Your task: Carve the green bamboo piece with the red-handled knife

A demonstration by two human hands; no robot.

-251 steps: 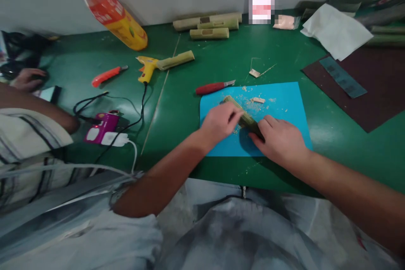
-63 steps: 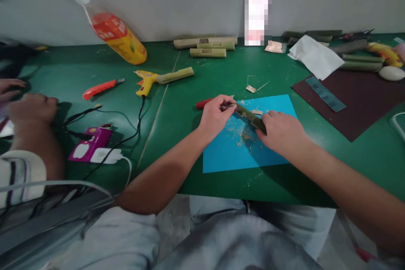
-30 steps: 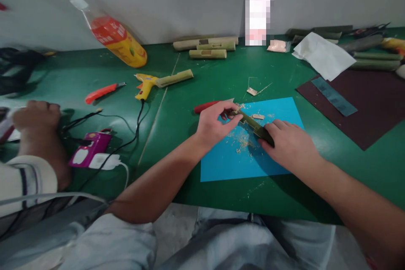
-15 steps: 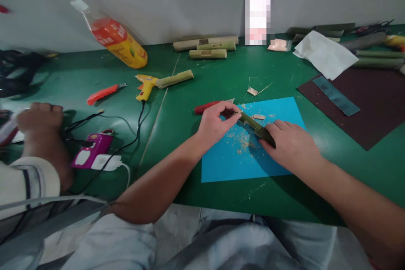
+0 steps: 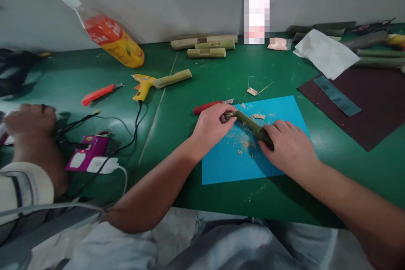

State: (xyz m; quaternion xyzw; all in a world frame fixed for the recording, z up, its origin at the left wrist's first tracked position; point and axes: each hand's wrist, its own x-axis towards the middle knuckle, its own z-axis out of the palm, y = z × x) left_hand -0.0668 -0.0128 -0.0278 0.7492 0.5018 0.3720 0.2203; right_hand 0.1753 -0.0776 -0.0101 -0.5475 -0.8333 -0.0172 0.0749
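A green bamboo tube (image 5: 249, 123) is held slantwise above a blue sheet (image 5: 221, 168). My left hand (image 5: 212, 123) is closed around its far left end, thumb and fingers pinching it. The near right end sits in the grip of my right hand (image 5: 286, 145), whose fingers wrap over it. Beneath the tube, wood shavings (image 5: 244, 143) are scattered on the sheet, with a small wood chip (image 5: 258, 116) just beyond. A red-handled knife (image 5: 207, 107) lies right behind my left hand, its blade pointing right.
A yellow glue gun (image 5: 143, 86) touches a cut bamboo piece (image 5: 173, 78). Left are a red utility knife (image 5: 98, 94), a purple power strip (image 5: 85, 152) with cords and another person's hand (image 5: 30, 122). A tilted drink bottle (image 5: 110, 38) and bamboo pieces (image 5: 207, 53) line the wall; brown board (image 5: 367, 135) at right.
The bamboo tube has rolled in my hands, so the notch that faced me has turned out of sight. My left hand has shifted slightly left. The view has moved a little.
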